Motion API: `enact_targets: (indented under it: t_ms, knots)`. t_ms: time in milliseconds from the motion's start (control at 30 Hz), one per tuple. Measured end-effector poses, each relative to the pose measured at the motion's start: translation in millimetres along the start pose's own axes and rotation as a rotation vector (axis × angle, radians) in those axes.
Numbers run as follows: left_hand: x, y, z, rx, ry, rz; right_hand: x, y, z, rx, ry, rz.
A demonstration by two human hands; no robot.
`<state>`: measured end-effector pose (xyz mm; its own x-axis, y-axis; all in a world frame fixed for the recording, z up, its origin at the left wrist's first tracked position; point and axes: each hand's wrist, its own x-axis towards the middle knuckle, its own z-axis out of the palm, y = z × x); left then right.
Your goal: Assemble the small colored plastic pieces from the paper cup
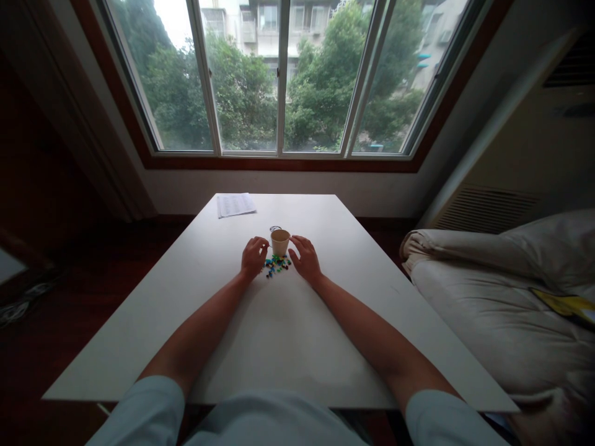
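Note:
A paper cup (279, 244) with a pale tan inside stands upright on the white table (279, 347). Small multicoloured pieces (277, 264), mostly green, blue and yellow, lie in a loose pile just in front of it. To the cup's left is my left hand (255, 255), its fingers curled with the tips close together; what they pinch, if anything, is too small to make out. My right hand (305, 255) sits at the cup's other side with thumb and fingers apart. Its fingertips reach the cup's rim, though I cannot tell whether they touch.
Behind the cup lies a small dark looped item (276, 228), partly hidden. Printed sheets of paper (236, 205) rest at the table's far left corner. A cushioned sofa (493, 291) stands along the right side. Beyond the table is a wide window (281, 80).

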<state>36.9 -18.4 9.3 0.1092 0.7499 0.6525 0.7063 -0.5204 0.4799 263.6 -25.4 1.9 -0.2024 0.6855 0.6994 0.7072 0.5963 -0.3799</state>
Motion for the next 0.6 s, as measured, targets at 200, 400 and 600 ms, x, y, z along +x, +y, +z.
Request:
enact_targets:
  t_ms: [200,400,600]
  knots:
    - [0.2,-1.2,4.3,-0.017,0.091,0.1,-0.4,5.2,3.8,0.032,0.07,-0.029]
    - [-0.8,7.0,1.9,0.034,0.105,0.155,-0.1,4.9,3.1,0.01,0.078,-0.018]
    - [-0.8,10.3,1.4,0.115,0.016,0.181,0.4,2.7,1.1,0.0,0.056,0.002]
